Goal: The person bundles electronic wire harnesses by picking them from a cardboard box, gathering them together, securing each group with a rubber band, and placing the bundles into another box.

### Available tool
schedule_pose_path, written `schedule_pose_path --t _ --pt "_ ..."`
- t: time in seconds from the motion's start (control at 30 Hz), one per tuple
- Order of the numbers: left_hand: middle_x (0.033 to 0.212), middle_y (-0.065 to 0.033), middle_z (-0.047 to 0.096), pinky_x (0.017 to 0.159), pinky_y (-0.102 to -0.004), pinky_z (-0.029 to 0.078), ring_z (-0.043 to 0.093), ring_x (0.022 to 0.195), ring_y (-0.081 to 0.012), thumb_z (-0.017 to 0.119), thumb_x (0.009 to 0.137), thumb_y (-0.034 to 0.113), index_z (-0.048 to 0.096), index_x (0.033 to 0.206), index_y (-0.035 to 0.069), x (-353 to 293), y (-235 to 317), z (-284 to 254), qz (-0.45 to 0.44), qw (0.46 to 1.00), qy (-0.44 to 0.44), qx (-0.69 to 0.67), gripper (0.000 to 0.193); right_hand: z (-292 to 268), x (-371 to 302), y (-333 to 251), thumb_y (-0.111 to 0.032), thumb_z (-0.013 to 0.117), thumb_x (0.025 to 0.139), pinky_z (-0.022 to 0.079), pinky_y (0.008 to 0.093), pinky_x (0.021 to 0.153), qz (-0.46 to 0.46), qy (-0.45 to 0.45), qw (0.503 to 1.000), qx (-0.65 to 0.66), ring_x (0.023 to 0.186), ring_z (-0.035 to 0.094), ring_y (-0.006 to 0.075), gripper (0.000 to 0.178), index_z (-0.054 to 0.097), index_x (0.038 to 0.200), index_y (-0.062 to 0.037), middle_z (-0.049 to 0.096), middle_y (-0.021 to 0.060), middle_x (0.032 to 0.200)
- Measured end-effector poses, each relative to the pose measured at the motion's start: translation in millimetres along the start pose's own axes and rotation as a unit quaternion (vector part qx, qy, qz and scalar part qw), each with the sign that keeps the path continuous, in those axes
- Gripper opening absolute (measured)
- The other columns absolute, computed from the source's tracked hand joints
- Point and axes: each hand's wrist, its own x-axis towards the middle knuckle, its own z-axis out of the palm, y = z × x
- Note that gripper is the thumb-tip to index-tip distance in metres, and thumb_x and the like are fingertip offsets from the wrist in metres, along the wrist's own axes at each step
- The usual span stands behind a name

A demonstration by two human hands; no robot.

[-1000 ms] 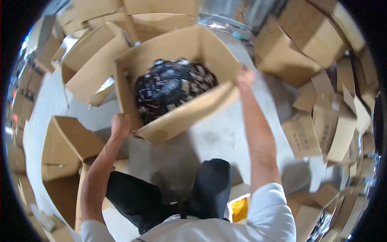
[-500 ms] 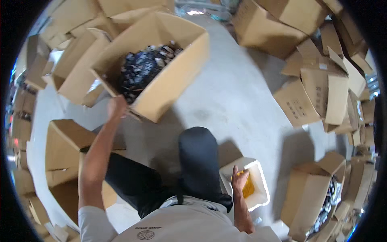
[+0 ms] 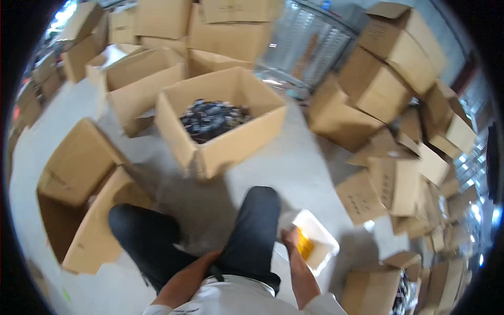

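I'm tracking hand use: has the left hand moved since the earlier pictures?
Yes: judged against the open carton at lower left, the left hand has come toward the body, from the carton of dark items to the trousers.

White bin: one. Yellow contents: pieces cannot be counted. Center carton: one, holding one dark heap of blurred, uncountable pieces. Left carton, beside the knee: one. Lower-right carton: one. Piled large cartons, upper right: three. Outer cartons: overlapping, total indeterminate. Trouser legs: two. Forearms: two. Clearly visible hand: one, the right hand.
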Motion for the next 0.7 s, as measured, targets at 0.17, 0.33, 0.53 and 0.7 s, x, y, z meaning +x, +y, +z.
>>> schedule_pose_path --t 0.17,0.33,0.53,0.7 --pt "0.113 -0.0087 0.065 0.091 -0.0375 0.043 0.056 0.094 -0.0228 0.050 0.100 0.042 0.068 0.114 0.002 62.1 22.8 76.1 -0.111 0.975 -0.189 0.039 0.046 -54.2 89.8 47.7 -0.033 0.056 0.091 0.051 0.0517 0.082 -0.029 0.043 0.997 0.056 0.097 0.063 0.0465 0.042 0.054 0.115 0.0008 0.065 0.0302 0.101" --pt "0.108 -0.0107 0.066 0.088 -0.0396 0.045 0.058 0.091 -0.0251 0.049 0.099 0.046 0.069 0.108 0.001 46.2 -23.1 57.6 -0.158 0.956 -0.224 0.108 0.050 -55.5 162.1 -18.3 -0.026 0.060 0.082 0.052 0.0514 0.079 0.038 0.043 0.998 -0.012 0.092 0.065 0.0443 0.044 0.054 0.116 0.0010 0.067 0.0278 0.099" --pt "0.101 -0.0132 0.067 0.085 -0.0422 0.046 0.060 0.088 -0.0278 0.048 0.097 0.052 0.070 0.101 0.001 23.7 14.6 110.8 -0.208 0.953 -0.191 0.108 0.056 -82.6 260.3 -14.7 -0.025 0.063 0.076 0.049 0.0499 0.091 0.003 0.073 0.995 -0.075 0.103 0.063 0.0430 0.060 0.053 0.126 0.0053 0.065 0.0286 0.108" --pt "0.095 -0.0153 0.068 0.083 -0.0443 0.047 0.062 0.085 -0.0301 0.046 0.095 0.056 0.071 0.096 0.001 26.1 89.1 95.8 -0.242 0.937 -0.190 0.165 0.061 -80.8 299.1 -63.9 -0.030 0.063 0.077 0.047 0.0503 0.094 0.084 -0.129 0.980 -0.126 0.106 0.061 0.0451 0.055 0.055 0.118 0.0068 0.063 0.0314 0.110"
